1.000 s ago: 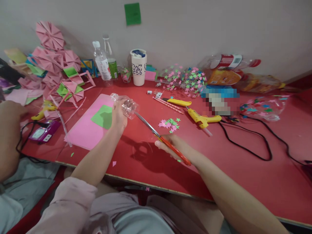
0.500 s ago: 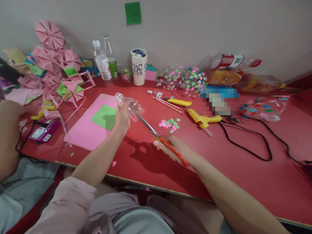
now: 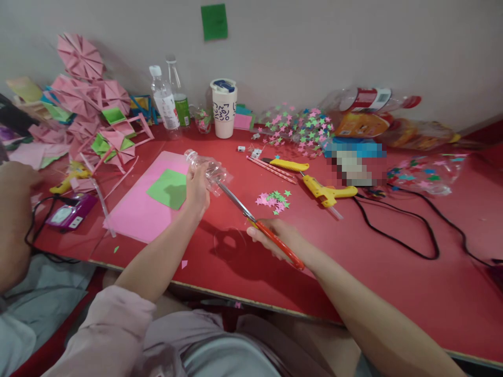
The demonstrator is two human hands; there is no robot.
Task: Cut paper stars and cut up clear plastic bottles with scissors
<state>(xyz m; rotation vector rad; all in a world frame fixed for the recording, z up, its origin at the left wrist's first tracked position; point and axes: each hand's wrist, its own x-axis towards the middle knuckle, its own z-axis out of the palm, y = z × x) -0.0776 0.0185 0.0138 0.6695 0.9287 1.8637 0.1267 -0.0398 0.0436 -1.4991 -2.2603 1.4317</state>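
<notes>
My left hand (image 3: 198, 189) is closed around a clear plastic bottle top (image 3: 214, 170), its neck pointing up and left and its cut edge toward the right. In my right hand (image 3: 277, 235) is a pair of scissors (image 3: 275, 241) with red-orange handles. The blades reach to the cut edge of the bottle piece and look close together. Under my left forearm lie a pink sheet (image 3: 133, 209) and a green paper square (image 3: 167, 189). Beyond the scissors is a small pile of pink and green paper stars (image 3: 273, 200).
A yellow glue gun (image 3: 324, 191) with a black cord, a yellow utility knife (image 3: 288, 165) and striped straws (image 3: 271, 170) lie to the right. Bottles (image 3: 164, 104) and a tumbler (image 3: 223, 112) stand by the wall. At left are pink paper shapes (image 3: 90, 94) and another person's arm (image 3: 13, 225).
My left hand and the bottle piece have shifted very slightly. The scissors stay at the cut edge, and the rest looks the same.
</notes>
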